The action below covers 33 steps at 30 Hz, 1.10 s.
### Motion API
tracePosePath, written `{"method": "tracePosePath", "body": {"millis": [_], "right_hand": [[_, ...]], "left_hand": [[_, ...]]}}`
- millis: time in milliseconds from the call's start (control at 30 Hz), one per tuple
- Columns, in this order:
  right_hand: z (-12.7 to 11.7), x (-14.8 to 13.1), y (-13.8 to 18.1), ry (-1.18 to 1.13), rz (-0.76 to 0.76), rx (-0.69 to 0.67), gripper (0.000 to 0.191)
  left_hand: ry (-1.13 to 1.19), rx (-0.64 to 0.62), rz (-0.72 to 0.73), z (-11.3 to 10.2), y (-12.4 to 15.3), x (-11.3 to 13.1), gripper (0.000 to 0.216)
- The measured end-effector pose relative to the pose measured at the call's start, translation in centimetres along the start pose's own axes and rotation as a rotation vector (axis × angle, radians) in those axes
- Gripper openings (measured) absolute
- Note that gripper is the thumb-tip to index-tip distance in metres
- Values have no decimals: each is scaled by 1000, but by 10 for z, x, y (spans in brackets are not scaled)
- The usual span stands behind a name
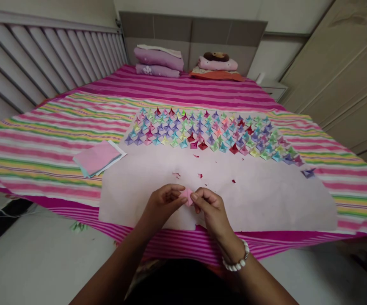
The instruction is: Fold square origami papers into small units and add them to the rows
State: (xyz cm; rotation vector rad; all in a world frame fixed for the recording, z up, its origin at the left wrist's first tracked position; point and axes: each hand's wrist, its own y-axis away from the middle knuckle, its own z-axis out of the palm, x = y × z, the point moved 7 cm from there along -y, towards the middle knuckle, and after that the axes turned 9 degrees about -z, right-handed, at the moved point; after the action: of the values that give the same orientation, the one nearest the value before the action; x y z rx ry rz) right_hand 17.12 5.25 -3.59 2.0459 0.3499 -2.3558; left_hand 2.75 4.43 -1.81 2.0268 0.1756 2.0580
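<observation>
A small pink folded paper (187, 195) is held up between both hands above the near part of a white sheet (266, 199). My left hand (165, 202) pinches its left side, and my right hand (209, 206) grips its right side between thumb and fingers. Beyond them, rows of small folded paper pieces (199, 127) in purple, blue, green, pink and red cover the far part of the sheet. One purple folded piece (308, 173) lies apart at the right edge. To the left rests a stack of coloured paper squares (97, 157), pink on top.
Small dark red scraps (200, 176) lie on the sheet beyond my hands. A striped cloth (46, 144) covers the bed. Folded purple bedding (158, 61) and a stuffed toy (216, 56) sit by the headboard (199, 36). A green paper piece (79, 227) is on the floor.
</observation>
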Motion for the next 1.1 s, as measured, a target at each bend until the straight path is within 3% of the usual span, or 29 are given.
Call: {"method": "tracePosePath", "body": {"millis": [100,200,300,367,567,867,1100], "right_hand": [[-1,0,1,-15,1,14,27],[0,-1,1,-45,6,12,23],[2,-4,0,-124,-5,31,16],[3,-6,0,-170,-27,26,21],[2,-7,0,-151,-51,-29,16],[13,-7,1,-254,60,-134,20],[12,-7,-2,-254,29,-100,10]], "left_hand": [[-12,49,76,-3,3,2,24],[-39,9,114,-1,4,5,17],[-20,-26,95,-1,3,3,17],[-26,-39,84,-2,3,2,17],[-29,-131,106,3,3,5,15],[105,-268,27,8,1,0,14],[171,-203,20,11,3,5,13]]}}
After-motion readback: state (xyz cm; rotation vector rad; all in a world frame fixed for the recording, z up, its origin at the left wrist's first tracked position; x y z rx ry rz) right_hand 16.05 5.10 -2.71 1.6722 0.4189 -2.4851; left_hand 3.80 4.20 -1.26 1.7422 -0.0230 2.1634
